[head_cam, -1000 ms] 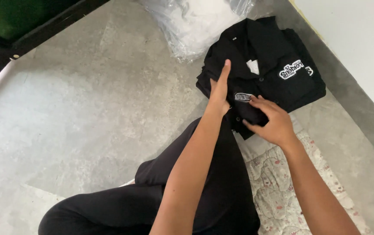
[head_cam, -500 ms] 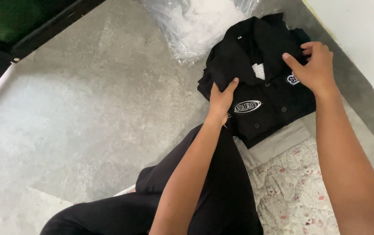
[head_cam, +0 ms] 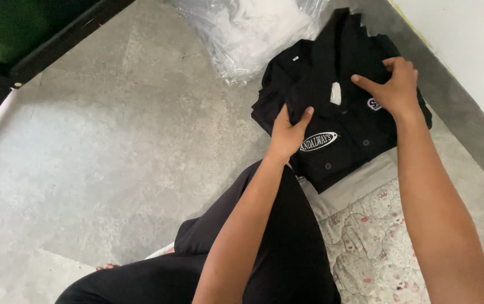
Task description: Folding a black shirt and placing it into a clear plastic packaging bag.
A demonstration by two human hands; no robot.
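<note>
Two hands on a black shirt
Left hand (head_cam: 288, 130) lies flat on the black shirt (head_cam: 354, 135), right hand (head_cam: 395, 85) pinches its cloth near a clear plastic bag (head_cam: 247, 31)

Quick count: two hands, a left hand (head_cam: 288, 132) and a right hand (head_cam: 395, 87); one pile of black shirts (head_cam: 343, 121), can't tell how many are stacked in it; one clear plastic bag (head_cam: 247, 31); one flowery mat (head_cam: 377, 242); four buttons (head_cam: 328, 166) showing on the top shirt
</note>
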